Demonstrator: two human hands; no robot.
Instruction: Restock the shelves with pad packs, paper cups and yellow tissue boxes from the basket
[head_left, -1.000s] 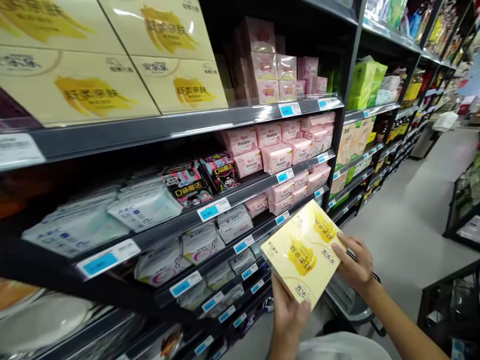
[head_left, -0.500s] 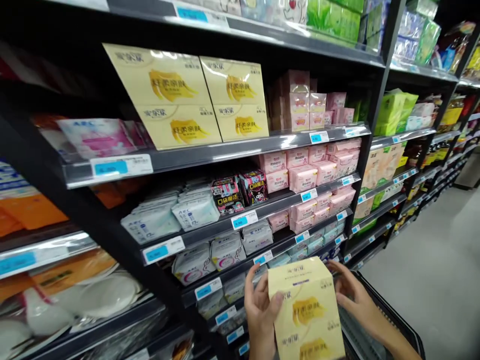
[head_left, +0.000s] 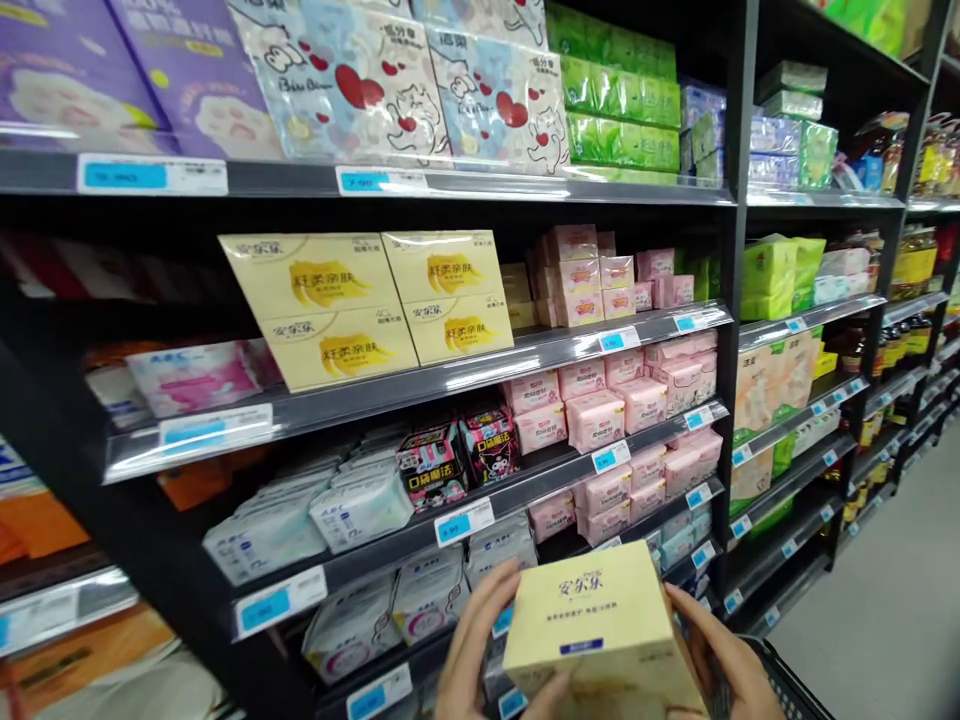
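Observation:
I hold a pale yellow box (head_left: 600, 630) with Chinese print low in the head view, its end face turned toward me. My left hand (head_left: 480, 650) grips its left side with the fingers wrapped round the edge. My right hand (head_left: 724, 660) clasps the right side. Matching yellow boxes (head_left: 360, 300) stand stacked on a shelf up and to the left. A black wire basket (head_left: 795, 690) shows just under my right hand.
Dark store shelving (head_left: 465, 365) with blue price tags fills the left and centre. Pink packs (head_left: 622, 400), white pad packs (head_left: 315, 510), heart-print tissue packs (head_left: 420, 80) and green packs (head_left: 622, 100) line it. A grey aisle floor (head_left: 900, 600) runs off at the right.
The camera has tilted up and back, showing higher shelves. The yellow box has turned from its broad face to its end face, and both hands have sunk to the lower edge.

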